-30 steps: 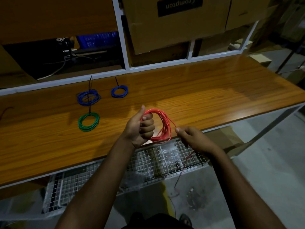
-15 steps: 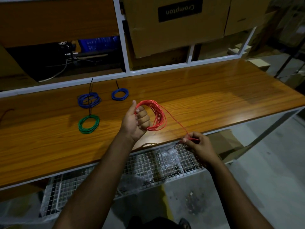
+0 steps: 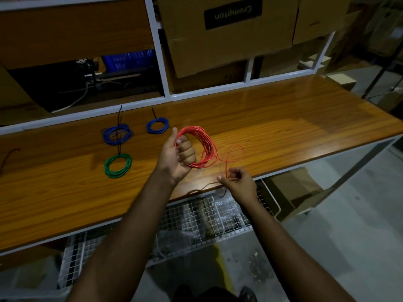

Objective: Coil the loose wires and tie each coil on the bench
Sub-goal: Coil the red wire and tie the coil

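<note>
On the counter, taking the red coil as the landmark and going from left to right: a green coil lies well to its left, with a larger blue coil just behind the green one and a smaller blue coil nearer the red coil, up and to its left. Each of the three seems to carry a dark tie whose tail sticks out, so they look finished.

The left hand holds the red coil above the counter, its fingers curled through the loops and the thumb raised along the top. The coil stands roughly upright on that hand, not resting on the wood. To the right of the coil a loose tail of red wire swings out in an open loop and drops to the right hand, below and right of the coil at the counter's front edge. Its fingertips appear to pinch the wire close to its end.

The step in hand looks like the last of the winding for this wire: only a short tail is left. The next move probably calls for laying that tail onto the loops without letting them spring apart, so the left hand must keep its hold. After that a tie is needed; none is clearly visible near the red coil.
</note>
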Motion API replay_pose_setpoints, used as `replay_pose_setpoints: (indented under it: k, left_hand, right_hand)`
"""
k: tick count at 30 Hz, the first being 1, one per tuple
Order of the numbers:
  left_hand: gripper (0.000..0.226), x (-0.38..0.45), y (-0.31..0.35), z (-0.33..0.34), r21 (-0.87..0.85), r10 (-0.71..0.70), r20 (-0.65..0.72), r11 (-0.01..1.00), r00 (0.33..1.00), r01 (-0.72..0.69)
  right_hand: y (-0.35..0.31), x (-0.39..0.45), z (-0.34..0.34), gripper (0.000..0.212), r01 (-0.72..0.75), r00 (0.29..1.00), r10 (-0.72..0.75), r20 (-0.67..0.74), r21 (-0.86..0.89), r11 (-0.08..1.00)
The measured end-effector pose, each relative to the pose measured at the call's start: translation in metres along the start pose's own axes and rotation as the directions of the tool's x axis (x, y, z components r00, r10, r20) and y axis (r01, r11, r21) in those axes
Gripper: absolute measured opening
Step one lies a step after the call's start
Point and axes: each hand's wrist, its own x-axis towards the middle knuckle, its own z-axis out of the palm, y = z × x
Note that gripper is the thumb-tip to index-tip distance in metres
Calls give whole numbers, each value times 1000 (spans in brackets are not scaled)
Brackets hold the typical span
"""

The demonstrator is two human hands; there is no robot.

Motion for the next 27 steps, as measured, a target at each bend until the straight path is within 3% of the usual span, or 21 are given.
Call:
replay_pose_setpoints:
  k: [2, 5, 8, 12, 14, 17, 27]
  left_hand:
    - [57, -2, 0, 1, 10, 3, 4, 1000, 1000, -3]
    - [57, -7, 3, -1, 19, 22, -3, 1000, 1000, -22]
    - [56, -9, 9, -4, 14, 54, -20, 998, 998, -53]
    - [55, -11, 11, -4, 4, 61, -16, 998, 998, -61]
    - [52, -11, 11, -3, 12, 60, -5, 998, 998, -60]
    - [53, -10, 14, -1, 16, 54, 11, 998, 998, -54]
    - [57, -18, 33, -12, 35, 118, -86, 993, 989, -115]
  right_hand:
    - [-3, 8, 10, 32, 38, 992, -48, -114, -93, 995]
    - [-10, 10, 14, 13, 129, 982, -151, -116, -176, 976]
    - [-10, 8, 13, 18, 136, 980, -160, -115, -192, 972]
    - [-5, 0, 31, 43, 54, 995, -32, 91, -252, 966]
    - [-6, -6, 48, 41, 59, 990, -20, 139, -289, 956]
    - [-8, -9, 60, 21, 102, 995, -98, 29, -231, 968]
    - [-43, -32, 12, 16, 287, 940, -260, -219, 104, 952]
